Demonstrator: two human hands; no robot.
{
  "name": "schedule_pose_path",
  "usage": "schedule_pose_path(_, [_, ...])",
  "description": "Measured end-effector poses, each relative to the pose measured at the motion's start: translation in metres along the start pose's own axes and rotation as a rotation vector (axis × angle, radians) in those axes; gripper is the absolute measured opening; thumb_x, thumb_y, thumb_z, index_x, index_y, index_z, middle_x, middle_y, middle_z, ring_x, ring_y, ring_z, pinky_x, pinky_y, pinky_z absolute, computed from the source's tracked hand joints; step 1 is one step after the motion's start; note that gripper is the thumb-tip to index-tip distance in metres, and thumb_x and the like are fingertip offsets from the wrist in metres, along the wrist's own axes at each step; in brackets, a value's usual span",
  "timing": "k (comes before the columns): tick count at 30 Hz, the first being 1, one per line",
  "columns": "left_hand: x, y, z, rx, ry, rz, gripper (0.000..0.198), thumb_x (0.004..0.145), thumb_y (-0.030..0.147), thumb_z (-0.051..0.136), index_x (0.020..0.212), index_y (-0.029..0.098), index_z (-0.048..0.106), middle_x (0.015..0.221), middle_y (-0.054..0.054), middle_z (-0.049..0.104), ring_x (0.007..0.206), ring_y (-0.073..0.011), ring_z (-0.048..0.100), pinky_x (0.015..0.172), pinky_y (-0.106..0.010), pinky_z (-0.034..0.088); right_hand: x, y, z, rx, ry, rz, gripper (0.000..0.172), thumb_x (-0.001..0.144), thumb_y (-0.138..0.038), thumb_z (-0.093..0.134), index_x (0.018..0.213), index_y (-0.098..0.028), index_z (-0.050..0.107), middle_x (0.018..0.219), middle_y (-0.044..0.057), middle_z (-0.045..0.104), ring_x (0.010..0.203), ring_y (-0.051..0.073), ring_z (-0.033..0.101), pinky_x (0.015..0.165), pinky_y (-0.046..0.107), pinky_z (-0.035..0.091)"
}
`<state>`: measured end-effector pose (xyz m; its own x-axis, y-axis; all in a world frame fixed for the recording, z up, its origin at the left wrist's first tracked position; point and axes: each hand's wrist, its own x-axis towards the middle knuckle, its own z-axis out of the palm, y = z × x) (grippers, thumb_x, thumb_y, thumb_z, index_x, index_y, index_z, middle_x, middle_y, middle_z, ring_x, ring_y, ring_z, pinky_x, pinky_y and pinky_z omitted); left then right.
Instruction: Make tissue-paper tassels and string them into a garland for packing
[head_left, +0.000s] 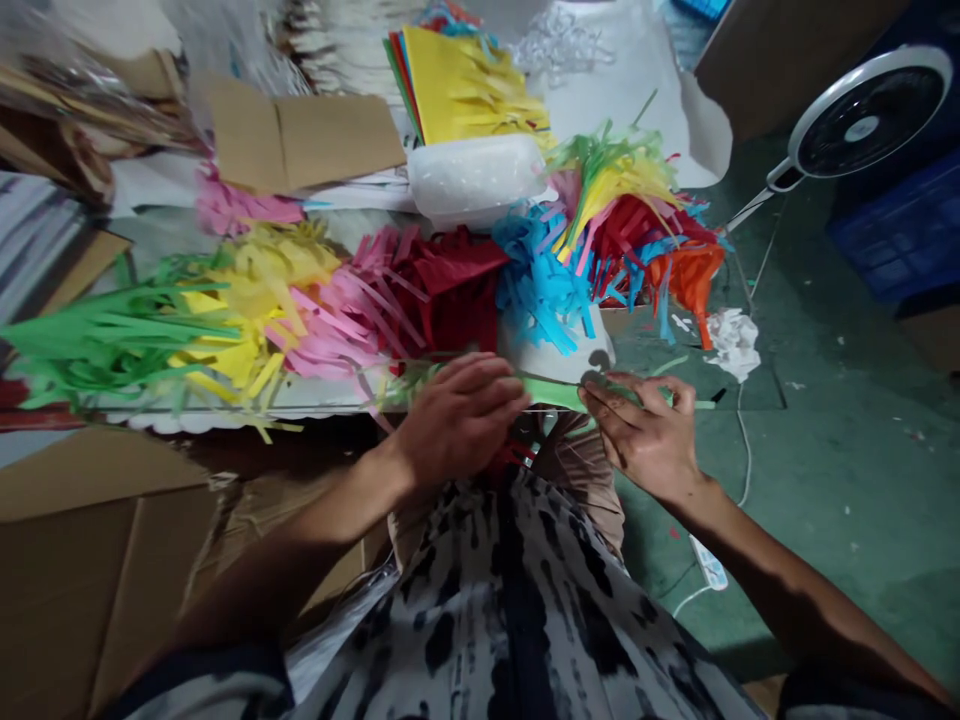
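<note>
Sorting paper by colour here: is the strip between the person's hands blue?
No, the paper strip held between the left hand and right hand is green.

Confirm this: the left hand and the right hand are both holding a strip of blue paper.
That's wrong on the colour: the strip is green, not blue, as the head view shows. The left hand and the right hand are both holding it.

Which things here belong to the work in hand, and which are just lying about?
In use: left hand, right hand, green paper strip, multicoloured fringed paper.
Lying about: electric fan, cardboard sheet, crumpled white paper, power strip.
</note>
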<state>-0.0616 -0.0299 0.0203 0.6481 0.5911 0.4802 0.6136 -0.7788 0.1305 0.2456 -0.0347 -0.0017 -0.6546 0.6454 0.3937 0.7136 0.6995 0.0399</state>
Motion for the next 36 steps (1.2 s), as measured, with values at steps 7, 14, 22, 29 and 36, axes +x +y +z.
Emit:
schedule_pose_path(7, [0.005, 0.022, 0.049, -0.040, 0.009, -0.091, 0.021, 0.103, 0.023, 0.062, 0.118, 0.014, 0.072, 0.118, -0.010, 0.078, 0.110, -0.0212, 0.071, 0.098, -0.036, 0.062, 0.009, -0.031, 0.001, 0.055, -0.002, 0.065, 0.038, 0.100, -0.021, 0.061, 0.137, -0.018, 0.069, 0.138, 0.009, 0.074, 0.125, 0.028, 0.064, 0.103, 0.047, 0.033])
schedule_pose_path(14, [-0.015, 0.023, 0.046, -0.138, 0.046, -0.182, 0.022, 0.102, 0.016, 0.063, 0.120, 0.016, 0.073, 0.115, -0.008, 0.078, 0.105, -0.0191, 0.070, 0.093, -0.034, 0.061, 0.014, -0.030, 0.020, 0.150, 0.032, 0.092, 0.030, 0.102, -0.021, 0.066, 0.131, -0.025, 0.072, 0.127, 0.003, 0.079, 0.110, 0.023, 0.067, 0.098, 0.043, 0.035])
schedule_pose_path(22, [-0.033, 0.018, 0.048, 0.047, 0.056, -0.149, 0.025, 0.102, 0.019, 0.066, 0.126, 0.022, 0.074, 0.119, -0.003, 0.079, 0.107, -0.0184, 0.070, 0.094, -0.033, 0.055, 0.015, -0.010, 0.019, 0.285, 0.000, 0.070, 0.035, 0.101, -0.025, 0.069, 0.135, -0.035, 0.071, 0.116, 0.001, 0.079, 0.098, 0.020, 0.066, 0.100, 0.043, 0.036])
schedule_pose_path(29, [-0.021, 0.015, 0.036, -0.109, 0.099, -0.253, 0.010, 0.100, 0.024, 0.069, 0.105, 0.022, 0.078, 0.103, -0.002, 0.080, 0.092, -0.0166, 0.066, 0.084, -0.032, 0.054, 0.015, -0.009, 0.017, 0.361, 0.008, 0.107, 0.016, 0.103, -0.025, 0.065, 0.112, -0.029, 0.077, 0.110, 0.001, 0.078, 0.097, 0.019, 0.065, 0.099, 0.041, 0.037])
schedule_pose_path(36, [-0.012, 0.011, 0.027, -0.001, -0.022, -0.434, 0.018, 0.103, 0.032, 0.064, 0.093, 0.019, 0.072, 0.093, -0.004, 0.076, 0.091, -0.0227, 0.063, 0.083, -0.038, 0.047, 0.026, -0.020, 0.014, 0.182, -0.100, 0.258, 0.021, 0.107, -0.033, 0.054, 0.102, -0.019, 0.069, 0.100, 0.007, 0.072, 0.099, 0.026, 0.059, 0.095, 0.043, 0.033])
